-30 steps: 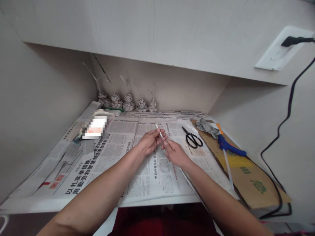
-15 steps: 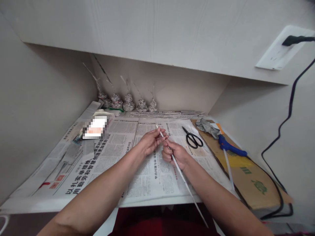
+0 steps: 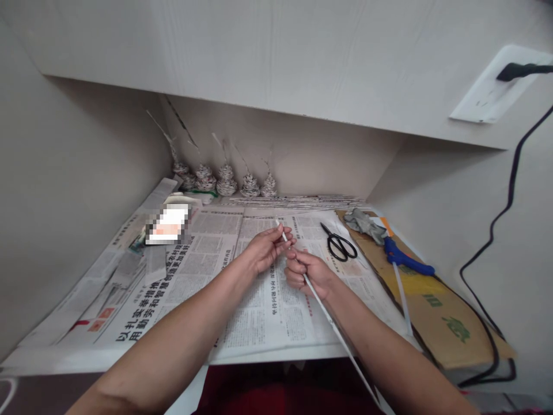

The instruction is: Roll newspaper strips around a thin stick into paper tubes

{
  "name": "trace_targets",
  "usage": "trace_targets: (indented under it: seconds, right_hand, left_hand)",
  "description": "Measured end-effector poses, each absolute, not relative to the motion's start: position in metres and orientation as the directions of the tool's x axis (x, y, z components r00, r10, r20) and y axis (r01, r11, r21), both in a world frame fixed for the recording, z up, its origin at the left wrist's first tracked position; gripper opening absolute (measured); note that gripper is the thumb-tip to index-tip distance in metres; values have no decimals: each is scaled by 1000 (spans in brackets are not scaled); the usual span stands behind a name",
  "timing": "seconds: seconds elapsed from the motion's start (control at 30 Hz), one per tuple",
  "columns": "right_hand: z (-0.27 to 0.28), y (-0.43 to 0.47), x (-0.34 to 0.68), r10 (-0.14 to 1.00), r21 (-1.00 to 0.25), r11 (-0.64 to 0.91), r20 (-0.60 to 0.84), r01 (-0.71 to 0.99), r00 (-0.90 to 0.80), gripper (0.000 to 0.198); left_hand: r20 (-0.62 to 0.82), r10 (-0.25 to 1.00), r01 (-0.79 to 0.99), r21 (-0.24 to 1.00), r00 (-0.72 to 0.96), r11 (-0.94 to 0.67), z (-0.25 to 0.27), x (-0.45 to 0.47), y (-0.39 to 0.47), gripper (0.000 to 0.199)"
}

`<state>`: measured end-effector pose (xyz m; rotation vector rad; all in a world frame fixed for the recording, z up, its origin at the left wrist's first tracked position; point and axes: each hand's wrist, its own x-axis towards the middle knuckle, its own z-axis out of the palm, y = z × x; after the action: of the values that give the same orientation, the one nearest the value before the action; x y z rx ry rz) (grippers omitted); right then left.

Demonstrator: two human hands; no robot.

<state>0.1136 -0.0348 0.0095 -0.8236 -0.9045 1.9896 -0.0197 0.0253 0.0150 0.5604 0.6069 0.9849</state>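
Nearest: dark red clothing (image 3: 285, 395) at the bottom edge. Over it slants the lower length of a thin white paper stick (image 3: 330, 321), running up past the white table (image 3: 56, 357) edge and along the right forearm.

Right hand (image 3: 311, 274): fingers curled into a loose fist around the stick, thumb toward the left hand. Left hand (image 3: 270, 248): thumb and fingertips pinched narrow on a white length whose tip points up and away. Hands nearly meet above the newspaper (image 3: 254, 323); the fingers hide the middle, so cannot tell whether the two lengths are one piece.

Right of the hands, black-handled scissors (image 3: 341, 245) lie on the newspaper, closed or nearly so. Beyond the right forearm, a cardboard sheet (image 3: 432, 323) bears a blue glue gun (image 3: 406, 256) and, farther back, a crumpled grey cloth (image 3: 365, 225). Left side: a pixelated bright rectangle (image 3: 168, 225), nature unclear.

Farther: a bundle of thin paper sticks (image 3: 298, 202) laid crosswise. To its left and behind, five woven gourd shapes (image 3: 226, 180) in a row, upright, thin strands rising from their tops.

Upper right, on the wall: a white socket (image 3: 479, 98) with a black plug (image 3: 514, 71) in it.
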Motion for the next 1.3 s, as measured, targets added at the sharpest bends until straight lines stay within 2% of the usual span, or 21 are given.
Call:
trace_targets:
  seconds: [0.07,0.23,0.47,0.77,0.97,1.13,1.2,1.3]
  right_hand:
    - [8,-34,114,844,-808,-452,-249,-377,-476,25]
    - [10,-35,111,931,-940,-281,-218,-193,-294,33]
    - [9,-35,104,968,-982,-184,-172,-50,-183,38]
    - [8,-34,103,974,-983,-184,-181,-14,-136,38]
    - [6,-34,104,978,-987,-163,-160,-13,-135,38]
    - [7,-35,109,990,-991,-93,-102,97,-96,34]
    - [8,-35,111,982,-990,-133,-138,45,-129,36]
    - [10,-36,111,925,-931,-303,-235,-205,-300,36]
  left_hand:
    - [-209,883,-581,686,420,439,14,-20,26,16]
    - [-176,880,-579,693,441,429,10,-22,30,17]
    - [-184,853,-546,699,488,463,11,-22,28,16]
    - [-213,831,-501,712,513,492,13,-22,27,15]
    - [-175,828,-485,738,533,469,12,-23,27,17]
    - [-187,853,-511,731,487,452,14,-22,26,16]
    - [-181,859,-527,723,479,447,15,-22,26,16]
    - [-161,861,-547,712,483,440,15,-22,25,15]
